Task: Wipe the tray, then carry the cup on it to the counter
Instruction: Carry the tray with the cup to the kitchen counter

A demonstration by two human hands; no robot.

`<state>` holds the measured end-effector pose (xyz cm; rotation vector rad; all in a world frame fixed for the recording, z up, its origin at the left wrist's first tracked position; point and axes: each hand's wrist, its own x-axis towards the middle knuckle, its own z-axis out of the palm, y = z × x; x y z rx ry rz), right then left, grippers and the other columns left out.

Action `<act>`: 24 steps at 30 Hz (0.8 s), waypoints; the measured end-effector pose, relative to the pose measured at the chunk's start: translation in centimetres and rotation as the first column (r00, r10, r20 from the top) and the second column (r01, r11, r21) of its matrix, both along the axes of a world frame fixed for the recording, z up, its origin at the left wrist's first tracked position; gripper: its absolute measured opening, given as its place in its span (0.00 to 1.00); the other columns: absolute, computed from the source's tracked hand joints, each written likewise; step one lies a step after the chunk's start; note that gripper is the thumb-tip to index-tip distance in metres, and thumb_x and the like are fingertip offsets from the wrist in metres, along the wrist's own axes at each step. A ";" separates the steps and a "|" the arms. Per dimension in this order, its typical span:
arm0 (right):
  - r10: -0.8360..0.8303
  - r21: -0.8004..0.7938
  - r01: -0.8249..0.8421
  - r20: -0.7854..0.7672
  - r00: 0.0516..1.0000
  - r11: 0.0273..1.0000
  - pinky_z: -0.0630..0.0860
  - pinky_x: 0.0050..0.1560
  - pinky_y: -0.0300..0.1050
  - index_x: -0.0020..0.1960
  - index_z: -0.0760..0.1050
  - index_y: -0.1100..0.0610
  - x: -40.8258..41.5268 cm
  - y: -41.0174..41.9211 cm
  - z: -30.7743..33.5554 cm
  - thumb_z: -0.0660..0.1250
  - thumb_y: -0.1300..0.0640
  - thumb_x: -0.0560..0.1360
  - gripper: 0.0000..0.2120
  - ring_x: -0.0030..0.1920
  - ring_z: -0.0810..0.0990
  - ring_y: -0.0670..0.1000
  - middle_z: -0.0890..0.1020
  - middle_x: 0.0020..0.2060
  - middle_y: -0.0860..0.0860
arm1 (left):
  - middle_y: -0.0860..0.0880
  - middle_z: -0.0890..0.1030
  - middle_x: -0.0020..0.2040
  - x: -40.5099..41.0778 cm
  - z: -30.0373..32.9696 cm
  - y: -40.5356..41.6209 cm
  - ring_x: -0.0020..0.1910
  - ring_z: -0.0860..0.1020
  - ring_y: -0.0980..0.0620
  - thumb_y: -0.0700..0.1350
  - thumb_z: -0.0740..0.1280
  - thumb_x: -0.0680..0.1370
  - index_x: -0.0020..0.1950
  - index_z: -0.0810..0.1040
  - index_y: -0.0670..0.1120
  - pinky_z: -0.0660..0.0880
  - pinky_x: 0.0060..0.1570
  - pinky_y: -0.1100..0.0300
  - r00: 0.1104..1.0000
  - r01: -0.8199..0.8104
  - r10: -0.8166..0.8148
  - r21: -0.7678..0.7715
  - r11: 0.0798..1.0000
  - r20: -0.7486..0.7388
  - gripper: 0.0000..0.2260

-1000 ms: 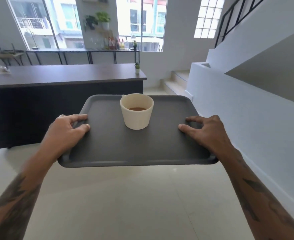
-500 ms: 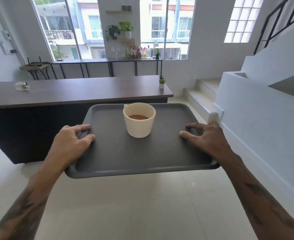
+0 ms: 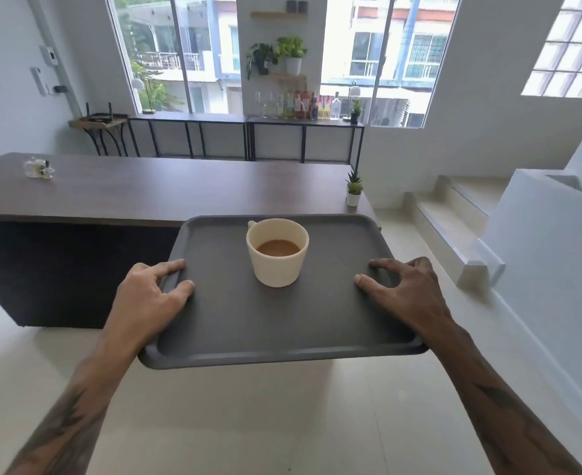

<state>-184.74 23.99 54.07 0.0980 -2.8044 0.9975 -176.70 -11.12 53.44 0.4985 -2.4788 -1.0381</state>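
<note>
I hold a dark grey tray (image 3: 276,323) level in front of me above the floor. My left hand (image 3: 145,299) grips its left rim, thumb on top. My right hand (image 3: 406,289) grips its right rim the same way. A cream cup (image 3: 277,265) with brown drink stands upright on the tray's far middle, between my hands and touching neither. The long dark wooden counter (image 3: 166,190) lies just beyond the tray's far edge, which overlaps the counter's near right corner in view.
A small potted plant (image 3: 354,190) stands at the counter's right end and a glass item (image 3: 38,168) at its far left. White steps (image 3: 454,214) and a low wall rise to the right. Console tables with bottles line the windows behind.
The counter has come closer and my view has lifted, showing more of the windows. The tray, cup and both hands keep the same grip and arrangement.
</note>
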 end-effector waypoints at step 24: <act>-0.107 -0.024 0.107 -0.030 0.994 0.994 0.72 0.55 0.38 0.63 0.81 0.50 -43.6 -4.4 -15.3 0.76 0.42 0.69 0.25 0.50 0.74 0.51 0.68 0.50 0.52 | 0.46 0.73 0.47 -45.4 -12.8 -4.5 0.43 0.76 0.47 0.44 0.75 0.74 0.66 0.80 0.48 0.78 0.51 0.49 0.993 0.062 -0.061 -0.013 0.998 0.099 0.21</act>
